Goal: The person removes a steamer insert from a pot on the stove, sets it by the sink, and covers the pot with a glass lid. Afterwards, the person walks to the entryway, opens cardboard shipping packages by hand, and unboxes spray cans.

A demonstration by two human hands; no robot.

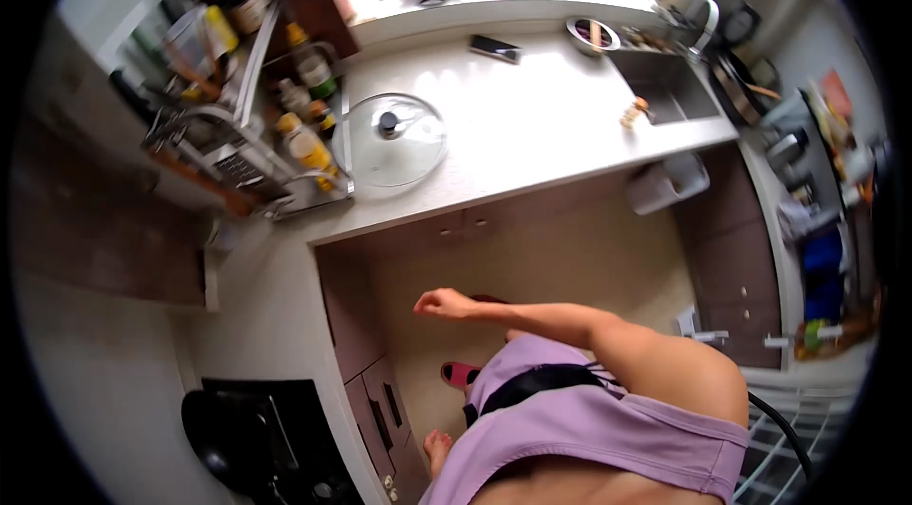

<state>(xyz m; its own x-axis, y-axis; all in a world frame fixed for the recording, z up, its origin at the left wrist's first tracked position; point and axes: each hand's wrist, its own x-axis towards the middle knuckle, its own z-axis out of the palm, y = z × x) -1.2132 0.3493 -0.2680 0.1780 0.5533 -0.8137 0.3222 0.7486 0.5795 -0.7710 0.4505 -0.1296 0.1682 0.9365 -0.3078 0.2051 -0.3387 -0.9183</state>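
My right hand (444,303) hangs in the air over the floor, its arm reaching across my body. Its fingers are loosely bent and apart, with nothing seen in them. Lower left, my left hand (438,447) is partly visible beside the drawer fronts (385,410); its fingers look loose and it holds nothing that I can see. On the counter (513,115) beyond lie a glass pot lid (404,149) with a black knob, a dark phone (495,49), a metal bowl (574,27) and a small brownish item (634,112) near the sink.
A rack (252,77) with bottles and utensils stands at the left. A sink (670,87) with a tap (708,16) is at the right, with a bin (665,187) below the counter edge. A dark pan (223,434) sits on the stove (309,419).
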